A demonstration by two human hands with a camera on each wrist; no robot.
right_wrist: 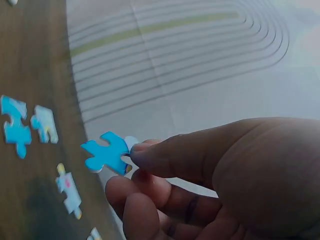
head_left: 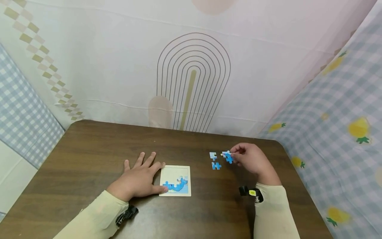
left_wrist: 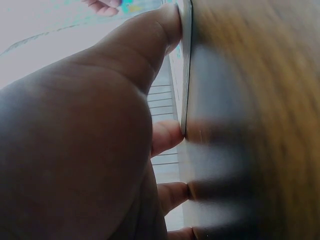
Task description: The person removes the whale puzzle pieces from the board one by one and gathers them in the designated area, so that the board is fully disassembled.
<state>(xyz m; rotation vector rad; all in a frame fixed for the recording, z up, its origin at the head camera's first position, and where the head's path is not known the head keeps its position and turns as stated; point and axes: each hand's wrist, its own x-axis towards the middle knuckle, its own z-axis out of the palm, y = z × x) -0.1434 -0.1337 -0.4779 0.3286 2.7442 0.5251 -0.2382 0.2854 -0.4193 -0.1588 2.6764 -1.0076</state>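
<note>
A square puzzle tray (head_left: 171,170) with a pale rim lies on the table, several joined blue pieces (head_left: 180,186) along its lower part and right side. My left hand (head_left: 138,181) rests with fingers spread at the tray's left side, its thumb over the lower left rim and a fingertip at the upper left corner. Off to the right, my right hand (head_left: 252,161) pinches a blue jigsaw piece (right_wrist: 107,154) between thumb and fingers, raised above the tabletop. Loose jigsaw pieces (head_left: 216,165) lie left of that hand, one pale piece (right_wrist: 69,190) partly beneath the held one in the head view.
The brown wooden table (head_left: 209,215) ends at a white patterned cloth (head_left: 125,66) behind. A checked cloth with yellow fruit prints (head_left: 334,149) hangs along the right side. Wrist cameras (head_left: 126,215) are strapped to both forearms.
</note>
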